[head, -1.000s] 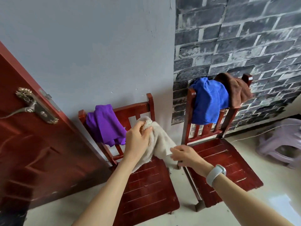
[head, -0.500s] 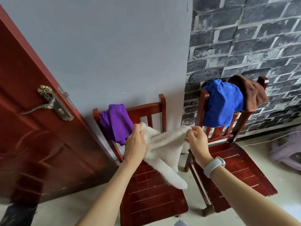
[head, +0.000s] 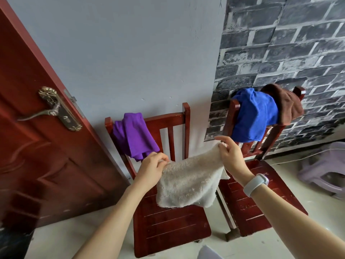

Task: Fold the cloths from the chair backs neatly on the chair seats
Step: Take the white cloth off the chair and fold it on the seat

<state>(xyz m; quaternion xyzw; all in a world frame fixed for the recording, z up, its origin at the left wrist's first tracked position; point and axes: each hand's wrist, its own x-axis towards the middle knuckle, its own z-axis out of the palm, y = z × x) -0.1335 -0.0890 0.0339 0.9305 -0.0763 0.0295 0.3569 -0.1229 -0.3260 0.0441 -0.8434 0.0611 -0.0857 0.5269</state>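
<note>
Both hands are pinching the cream cloth's (head: 188,181) top corners, left hand (head: 152,170) and right hand (head: 230,156) stretching it above the left chair's (head: 168,221) seat. The right chair (head: 252,204) is standing just beside, carrying a blue cloth (head: 253,116) and brown cloth (head: 288,105); a purple cloth (head: 133,135) is hanging behind.

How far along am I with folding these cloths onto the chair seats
Done: nothing lies folded on either seat yet. In hand: left hand and right hand pinch the cream cloth, spread out. Left: purple cloth, blue cloth, brown cloth on the chair backs.
</note>
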